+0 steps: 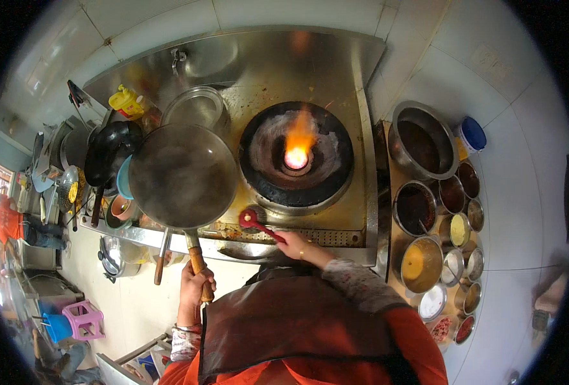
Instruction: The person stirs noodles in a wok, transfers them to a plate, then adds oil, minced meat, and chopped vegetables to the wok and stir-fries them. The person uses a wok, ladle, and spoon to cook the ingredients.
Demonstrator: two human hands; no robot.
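Note:
My left hand grips the wooden handle of a wok, held left of the burner. A thin haze hangs over its dark, bare inner surface. In my right hand is a red-handled scrubber with a round head. A grey mesh-like mass shows beneath that head, over the stove's front strip; whether it touches the metal I cannot tell. Orange flame rises from the middle of the round wok burner, which has no pan on it.
Beyond the wok stands a round metal pot. A black wok and bowls crowd the left. On the right, a counter holds a large steel pot and several seasoning containers. A person stands far left, near a pink stool.

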